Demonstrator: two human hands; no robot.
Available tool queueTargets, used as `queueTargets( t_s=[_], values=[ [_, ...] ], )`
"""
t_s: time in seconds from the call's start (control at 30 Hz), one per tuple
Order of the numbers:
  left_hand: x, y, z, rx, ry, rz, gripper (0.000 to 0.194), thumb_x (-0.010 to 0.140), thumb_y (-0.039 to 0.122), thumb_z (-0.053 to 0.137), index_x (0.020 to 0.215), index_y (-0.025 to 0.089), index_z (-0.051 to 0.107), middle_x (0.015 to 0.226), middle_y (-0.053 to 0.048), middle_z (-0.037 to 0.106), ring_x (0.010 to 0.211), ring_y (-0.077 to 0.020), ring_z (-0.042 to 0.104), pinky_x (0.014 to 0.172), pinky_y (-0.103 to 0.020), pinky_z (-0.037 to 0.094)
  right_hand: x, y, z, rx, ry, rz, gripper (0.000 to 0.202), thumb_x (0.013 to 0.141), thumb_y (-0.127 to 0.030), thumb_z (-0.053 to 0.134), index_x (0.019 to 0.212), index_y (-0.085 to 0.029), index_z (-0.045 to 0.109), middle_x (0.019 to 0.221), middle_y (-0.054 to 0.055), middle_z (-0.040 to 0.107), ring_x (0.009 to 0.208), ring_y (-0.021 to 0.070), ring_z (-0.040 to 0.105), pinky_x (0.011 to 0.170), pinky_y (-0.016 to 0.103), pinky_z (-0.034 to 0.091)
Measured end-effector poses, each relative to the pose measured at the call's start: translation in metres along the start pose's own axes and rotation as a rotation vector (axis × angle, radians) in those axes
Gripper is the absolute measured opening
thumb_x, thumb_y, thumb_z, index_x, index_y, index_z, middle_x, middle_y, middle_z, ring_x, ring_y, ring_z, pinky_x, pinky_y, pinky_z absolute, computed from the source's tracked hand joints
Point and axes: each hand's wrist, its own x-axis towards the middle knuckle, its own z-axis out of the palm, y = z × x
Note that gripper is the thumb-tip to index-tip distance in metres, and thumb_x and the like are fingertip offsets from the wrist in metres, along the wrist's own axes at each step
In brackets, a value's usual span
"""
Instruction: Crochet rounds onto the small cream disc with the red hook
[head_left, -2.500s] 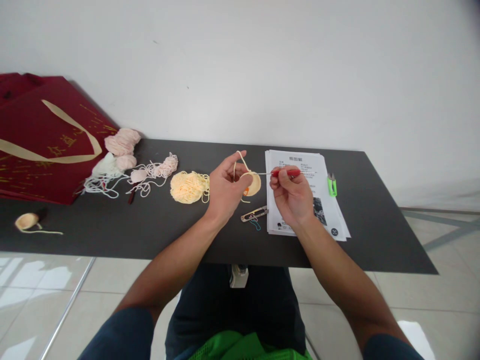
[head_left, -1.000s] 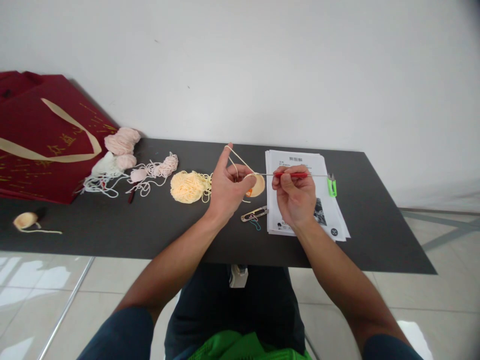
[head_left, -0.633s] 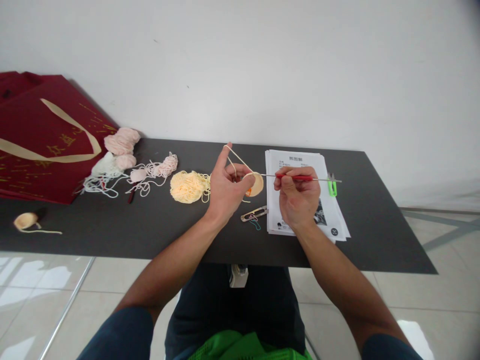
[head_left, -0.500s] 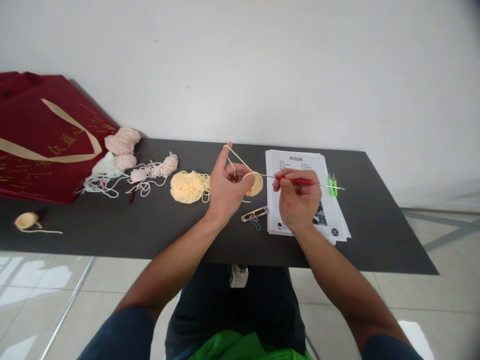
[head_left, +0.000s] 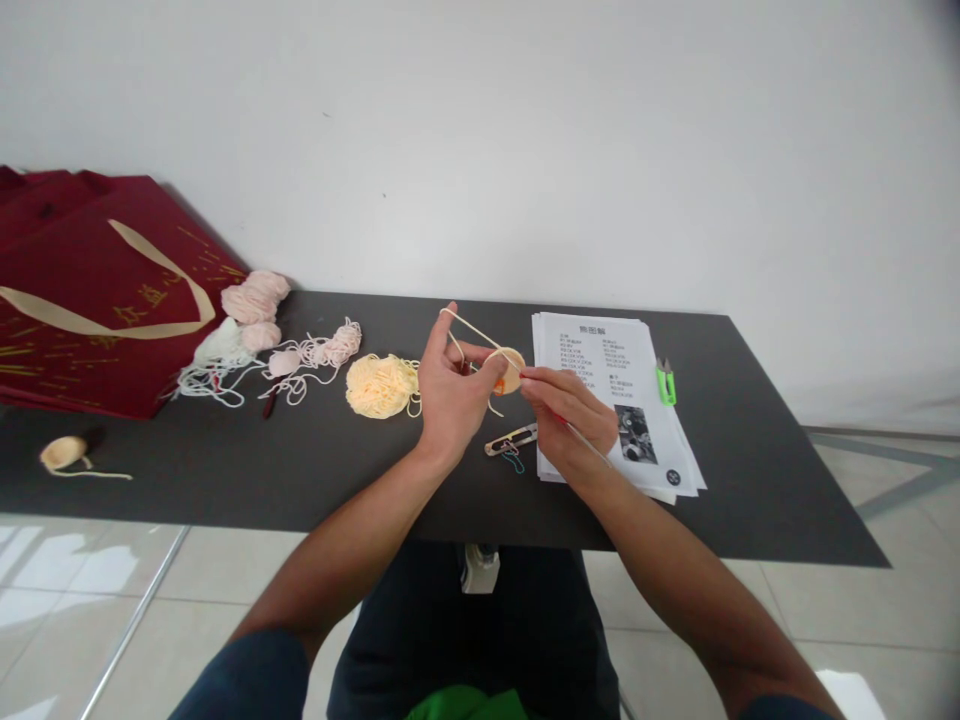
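Left hand: thumb and fingers pinch a cream round piece, index finger raised with a yarn strand taut over it. Right hand: curled round a red-handled hook, front end at the piece's rim. Can't tell if it's through a stitch.

Status, my read: round body is formed, strand runs uncut to the rim, so not finished off. Orange bit on the piece, likely a marker. Stitch count too small to read. Cream cup far left, with a loose tail, looks like a separate made part.

Near hands: yellow yarn ball just left; metal snips and small loops below; printed sheets partly under the right hand; green snips beside them.

Edges: hands sit between the front and back edges, forearms crossing the front. Dark table runs on past the green snips, so most elbow room is right. Left is tighter: pink yarn, red bag.
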Motion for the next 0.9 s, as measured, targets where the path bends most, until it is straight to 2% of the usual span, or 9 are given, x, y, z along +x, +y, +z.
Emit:
queueTargets(
  t_s=[0.13, 0.33, 0.43, 0.57, 0.6, 0.7, 0.9],
  values=[
    [0.002, 0.004, 0.000, -0.220, -0.044, -0.129, 0.104, 0.070, 0.023, 0.088, 0.159, 0.016, 0.035, 0.075, 0.005, 0.073, 0.065, -0.0114, 0.065, 0.070, -0.026, 0.053, -0.005, 0.004, 0.002, -0.021, 0.020, 0.061, 0.040, 0.085, -0.012, 0.077, 0.114, -0.041, 0.080, 0.112, 0.003, 0.083, 0.093, 0.0244, 0.079, 0.079, 0.045, 0.067],
    [0.006, 0.008, -0.001, -0.413, -0.095, -0.307, 0.104, 0.060, 0.018, 0.093, 0.151, 0.014, 0.042, 0.072, 0.008, 0.072, 0.063, -0.0099, 0.065, 0.072, -0.025, 0.050, -0.002, 0.005, 0.002, 0.005, 0.005, 0.042, 0.041, 0.084, -0.011, 0.079, 0.112, -0.041, 0.080, 0.112, 0.002, 0.084, 0.091, 0.0227, 0.078, 0.078, 0.044, 0.065],
    [0.008, 0.009, -0.003, -0.430, -0.119, -0.330, 0.108, 0.060, 0.016, 0.092, 0.153, 0.013, 0.039, 0.071, 0.008, 0.070, 0.062, -0.0096, 0.064, 0.073, -0.026, 0.051, 0.004, 0.003, 0.001, 0.122, 0.041, 0.180, 0.031, 0.085, -0.012, 0.079, 0.103, -0.037, 0.083, 0.107, 0.002, 0.084, 0.089, 0.0195, 0.077, 0.077, 0.039, 0.064],
    [0.008, 0.010, -0.005, -0.399, -0.175, -0.307, 0.119, 0.059, 0.012, 0.091, 0.161, 0.014, 0.029, 0.069, 0.009, 0.068, 0.060, -0.0087, 0.062, 0.071, -0.025, 0.050, 0.012, 0.008, -0.001, 0.382, 0.137, 0.499, 0.017, 0.086, -0.023, 0.081, 0.101, -0.030, 0.078, 0.094, -0.001, 0.082, 0.062, 0.0096, 0.067, 0.053, 0.024, 0.052],
    [0.008, 0.010, -0.006, -0.391, -0.193, -0.301, 0.122, 0.059, 0.011, 0.090, 0.163, 0.015, 0.027, 0.068, 0.009, 0.068, 0.059, -0.0086, 0.061, 0.070, -0.025, 0.050, 0.014, 0.009, -0.002, 0.455, 0.145, 0.539, 0.014, 0.086, -0.025, 0.081, 0.098, -0.029, 0.075, 0.092, -0.002, 0.081, 0.063, 0.0093, 0.067, 0.052, 0.023, 0.051],
    [0.008, 0.012, -0.007, -0.358, -0.232, -0.303, 0.124, 0.058, 0.010, 0.087, 0.165, 0.017, 0.024, 0.065, 0.010, 0.066, 0.056, -0.0086, 0.059, 0.066, -0.025, 0.049, 0.021, 0.011, -0.005, 0.591, 0.113, 0.587, 0.019, 0.082, -0.031, 0.085, 0.090, -0.026, 0.067, 0.092, -0.002, 0.079, 0.066, 0.0096, 0.068, 0.050, 0.021, 0.050],
    [0.009, 0.013, -0.008, -0.307, -0.327, -0.328, 0.125, 0.058, 0.010, 0.085, 0.166, 0.016, 0.022, 0.065, 0.008, 0.067, 0.055, -0.0090, 0.059, 0.061, -0.024, 0.047, 0.028, 0.012, -0.012, 0.664, 0.040, 0.569, 0.026, 0.078, -0.032, 0.089, 0.085, -0.025, 0.065, 0.087, -0.003, 0.077, 0.063, 0.0085, 0.065, 0.055, 0.022, 0.052]
  ],
)
